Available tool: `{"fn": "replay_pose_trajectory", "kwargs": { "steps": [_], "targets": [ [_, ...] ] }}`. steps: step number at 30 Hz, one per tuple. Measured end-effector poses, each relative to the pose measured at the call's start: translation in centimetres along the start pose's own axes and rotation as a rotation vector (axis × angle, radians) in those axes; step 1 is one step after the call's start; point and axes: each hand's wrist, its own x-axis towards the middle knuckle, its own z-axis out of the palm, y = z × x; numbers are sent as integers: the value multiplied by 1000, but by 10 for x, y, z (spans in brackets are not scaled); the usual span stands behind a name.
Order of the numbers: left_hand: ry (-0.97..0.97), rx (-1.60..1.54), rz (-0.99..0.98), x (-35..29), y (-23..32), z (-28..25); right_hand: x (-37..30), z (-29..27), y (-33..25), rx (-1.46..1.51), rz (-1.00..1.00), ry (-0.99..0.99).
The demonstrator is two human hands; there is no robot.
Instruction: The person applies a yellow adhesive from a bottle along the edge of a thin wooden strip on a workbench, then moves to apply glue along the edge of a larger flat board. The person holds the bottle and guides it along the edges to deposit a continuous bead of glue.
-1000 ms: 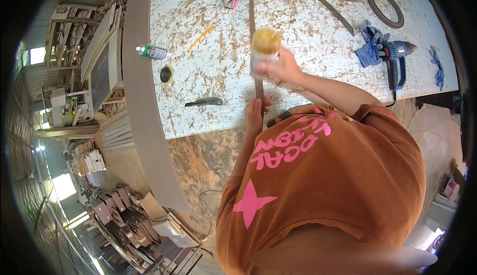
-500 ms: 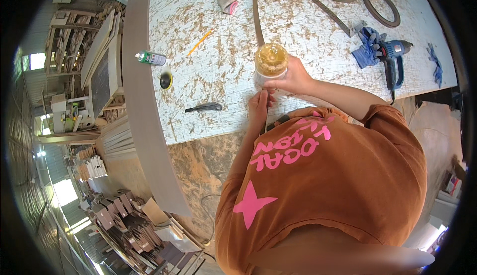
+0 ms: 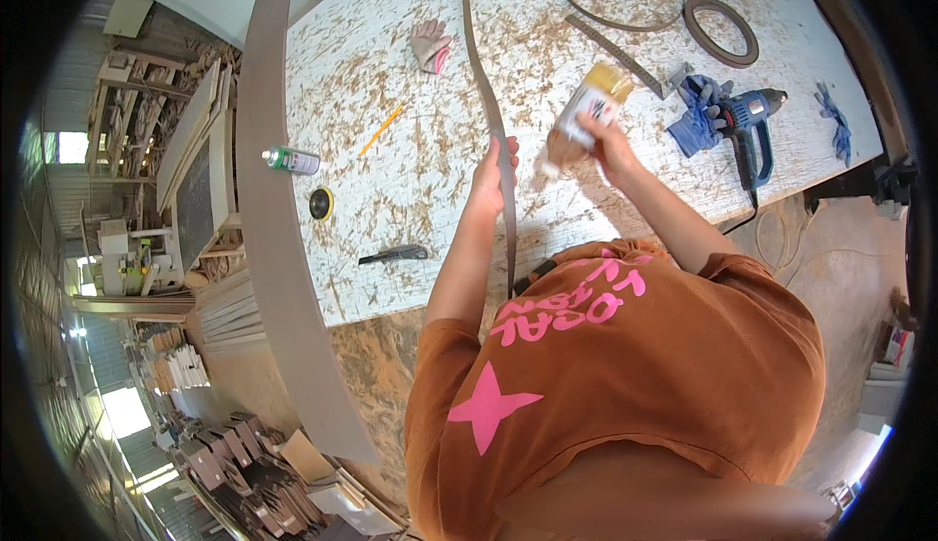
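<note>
A long grey-brown edge-banding strip [image 3: 509, 223] runs from the far edge of the table down toward my body. My left hand [image 3: 490, 177] is closed around it, thumb along one side. To the right, my right hand [image 3: 611, 150] grips a clear bottle [image 3: 586, 101] with a pale label and yellowish contents. That bottle is tilted above the table, apart from the strip, and its lower end is blurred.
On the left lie a utility knife [image 3: 393, 254], yellow pencil [image 3: 381, 130], spray can [image 3: 291, 160], black-and-yellow disc [image 3: 320, 204] and pale glove [image 3: 430, 45]. On the right are a heat gun [image 3: 750, 130], blue glove [image 3: 696, 121], metal square [image 3: 616, 55] and banding coil [image 3: 696, 25].
The bottle has moved right, away from the strip, and tipped over from upright in my right hand. My left hand has slid farther up the strip. The view has shifted slightly.
</note>
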Motion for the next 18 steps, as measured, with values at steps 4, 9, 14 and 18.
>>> {"fn": "replay_pose_trajectory", "kwargs": {
  "steps": [4,9,14,18],
  "targets": [
    [-74,50,17,19,4,0,-17,10,43,478,621,-366],
    [-116,81,-38,16,9,-5,-25,37,73,145,464,-576],
    [-77,-54,58,-4,1,-15,-22,50,71,46,434,-496],
    [-86,-52,170,-52,-40,-32,-15,48,65,23,403,-459]
  ]
}}
